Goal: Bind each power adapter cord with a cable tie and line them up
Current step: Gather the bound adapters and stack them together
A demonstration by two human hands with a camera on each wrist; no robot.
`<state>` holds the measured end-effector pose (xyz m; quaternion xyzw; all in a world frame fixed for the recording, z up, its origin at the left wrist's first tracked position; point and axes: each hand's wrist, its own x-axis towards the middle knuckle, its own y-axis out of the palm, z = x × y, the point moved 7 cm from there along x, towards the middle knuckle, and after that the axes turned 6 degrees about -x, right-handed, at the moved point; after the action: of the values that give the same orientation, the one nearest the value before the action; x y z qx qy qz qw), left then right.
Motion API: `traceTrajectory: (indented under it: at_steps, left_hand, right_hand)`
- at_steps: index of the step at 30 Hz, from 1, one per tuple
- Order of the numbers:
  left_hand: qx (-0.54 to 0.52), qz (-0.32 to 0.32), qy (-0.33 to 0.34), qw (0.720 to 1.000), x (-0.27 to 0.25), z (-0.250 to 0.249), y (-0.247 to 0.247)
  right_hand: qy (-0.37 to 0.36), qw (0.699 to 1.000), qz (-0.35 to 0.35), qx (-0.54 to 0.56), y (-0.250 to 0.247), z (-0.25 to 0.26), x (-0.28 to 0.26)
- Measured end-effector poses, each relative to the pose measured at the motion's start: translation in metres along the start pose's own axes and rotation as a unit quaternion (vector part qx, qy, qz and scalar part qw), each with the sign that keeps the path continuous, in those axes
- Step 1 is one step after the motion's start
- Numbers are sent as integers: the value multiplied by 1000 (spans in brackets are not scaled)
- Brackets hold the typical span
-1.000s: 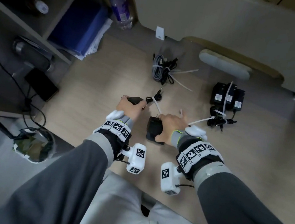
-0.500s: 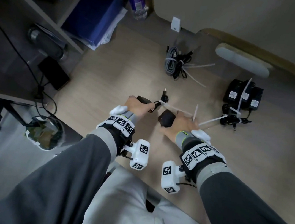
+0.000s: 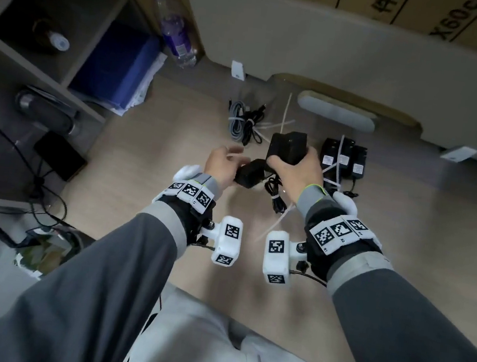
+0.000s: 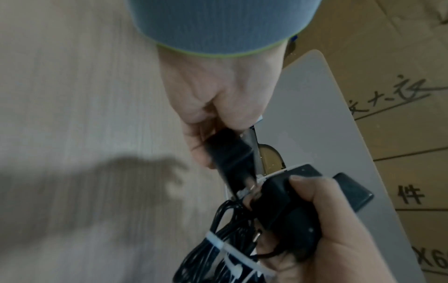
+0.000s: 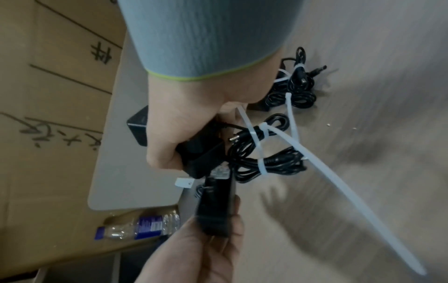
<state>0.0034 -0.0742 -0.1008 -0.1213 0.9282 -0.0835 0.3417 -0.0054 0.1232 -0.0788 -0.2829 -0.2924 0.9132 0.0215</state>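
Observation:
My left hand (image 3: 223, 165) grips one black power adapter (image 3: 249, 176) above the floor. Beside it my right hand (image 3: 300, 170) holds another black adapter (image 3: 288, 149), raised and tilted. In the left wrist view the left adapter (image 4: 227, 153) touches the one in the right hand (image 4: 290, 203). Coiled black cords (image 5: 264, 153) hang below the right hand, bound by white cable ties (image 5: 261, 164) whose long tail (image 5: 339, 191) sticks out. A tied group of adapters (image 3: 342, 159) lies on the floor just right of my right hand.
A bundle of grey and black cables (image 3: 243, 123) with white ties lies on the wooden floor ahead. A plastic bottle (image 3: 177, 35) and a beige board (image 3: 353, 44) stand at the back, shelves (image 3: 64, 75) at the left. Cardboard boxes (image 3: 432, 12) stand behind the board.
Both hands have lifted their adapters off the floor and carried them up and forward, towards the tied group. The bound cords now dangle under the right hand.

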Motion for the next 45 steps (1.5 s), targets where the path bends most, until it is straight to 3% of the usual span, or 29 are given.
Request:
traceTrajectory:
  at_steps: [4,6,10,12,15,17,19,21,24,27,33,38,42,45]
  left_hand:
    - [23,69,7,997,-9,-7,29]
    - [17,110,-22,993,-11,1,44]
    - [102,72,-40,991,-9,15,44]
    - [68,123,-37,989,-15,12,57]
    - [-86,222,-56,970,-34,-8,84]
    - [-74,247,-45,965,-37,-19,95]
    - [-16,217,3,976,-29,-27,97]
    - [-29,168,33,985,-20,-34,90]
    - [-83,155,21,984,-18,-37,82]
    - [-121,131,24,984,-16,-38,72]
    - [-160,46,18,986,-2,-37,45]
    - [-110,4,36,993,6,-31,25]
    - [-94,1,48,994,11,-22,8]
    - [-99,22,27,995,18,-13,-4]
  right_hand:
    - [9,995,84,-57,-3,-16,-1]
    - [17,993,101,-61,3,-33,-5]
    - [38,997,68,-24,2,-50,-7]
    - [45,998,49,1,-11,-46,-4]
    - [31,999,30,-26,-21,-37,4]
    - [22,997,55,-45,-13,-31,5]
    - [-11,994,103,-19,0,-24,0]
    - [-23,991,134,-5,4,-22,-4]
    - [-19,993,118,-11,-4,-26,-5]
    - [-10,983,144,-114,-5,-35,-7]
    - [48,967,204,-144,-4,-55,-10]
    - [80,984,78,-142,-12,-50,-1]
    - [72,968,119,-210,14,-51,4]
    - [119,948,121,-268,45,-68,3]
